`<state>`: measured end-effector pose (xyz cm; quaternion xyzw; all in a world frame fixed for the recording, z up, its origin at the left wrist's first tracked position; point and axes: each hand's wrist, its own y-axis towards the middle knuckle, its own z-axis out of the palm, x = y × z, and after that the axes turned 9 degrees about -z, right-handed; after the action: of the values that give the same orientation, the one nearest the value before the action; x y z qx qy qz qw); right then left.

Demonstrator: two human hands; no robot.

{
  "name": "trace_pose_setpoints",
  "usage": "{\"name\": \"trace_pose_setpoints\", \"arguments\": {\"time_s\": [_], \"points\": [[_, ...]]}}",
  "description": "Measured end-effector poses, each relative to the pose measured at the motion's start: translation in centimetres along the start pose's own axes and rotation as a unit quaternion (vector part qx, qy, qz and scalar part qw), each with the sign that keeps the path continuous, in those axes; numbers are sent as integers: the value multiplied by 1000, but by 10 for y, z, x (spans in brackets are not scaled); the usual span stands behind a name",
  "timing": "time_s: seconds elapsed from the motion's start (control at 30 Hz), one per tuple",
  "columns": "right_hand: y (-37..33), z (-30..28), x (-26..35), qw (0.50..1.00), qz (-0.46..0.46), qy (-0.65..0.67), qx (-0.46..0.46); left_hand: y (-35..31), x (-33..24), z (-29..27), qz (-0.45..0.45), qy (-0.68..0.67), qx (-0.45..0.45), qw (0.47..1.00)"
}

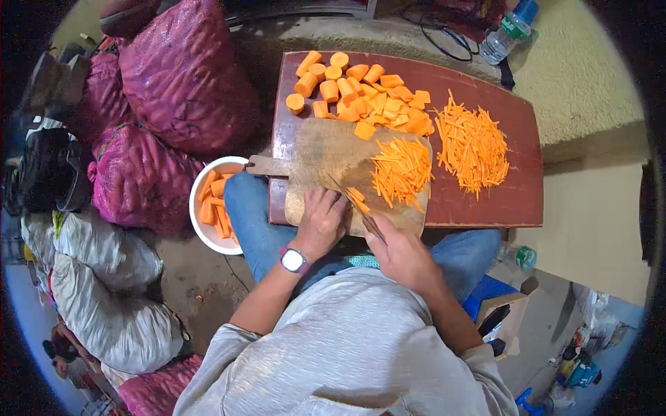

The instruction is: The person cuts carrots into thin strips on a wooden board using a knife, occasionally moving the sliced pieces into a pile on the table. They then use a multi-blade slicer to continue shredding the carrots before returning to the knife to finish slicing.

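Observation:
My right hand [402,255] grips a knife [375,229] by its handle, its thin blade angled up and left over a wooden cutting board [312,149]. Just left of the blade, my left hand [322,220] presses down on the board with bent fingers close together; whatever lies under them is hidden. A few freshly cut carrot strips [359,200] lie against the blade's right side. Farther right on the board is a heap of carrot strips [402,170]. Carrot chunks [305,84] and flat carrot slices [388,104] sit beyond the board, and a larger pile of carrot strips [472,145] spreads to the right.
The board rests on a dark red tabletop [517,187] across my legs. A white tub [234,166] of peeled carrots stands by my left knee. Full pink mesh sacks [187,76] and white sacks [104,305] crowd the left. A plastic bottle [506,38] lies at the far right.

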<state>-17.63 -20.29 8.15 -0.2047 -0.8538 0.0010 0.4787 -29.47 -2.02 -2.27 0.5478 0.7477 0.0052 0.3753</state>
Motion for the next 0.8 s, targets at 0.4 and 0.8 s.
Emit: {"name": "trace_pose_setpoints", "arguments": {"time_s": [0.4, 0.8], "points": [[5, 2, 4, 999, 21, -23, 13, -7, 1, 1, -8, -5, 1, 1000], [3, 4, 2, 998, -5, -70, 5, -4, 1, -1, -14, -11, -6, 1000]]}}
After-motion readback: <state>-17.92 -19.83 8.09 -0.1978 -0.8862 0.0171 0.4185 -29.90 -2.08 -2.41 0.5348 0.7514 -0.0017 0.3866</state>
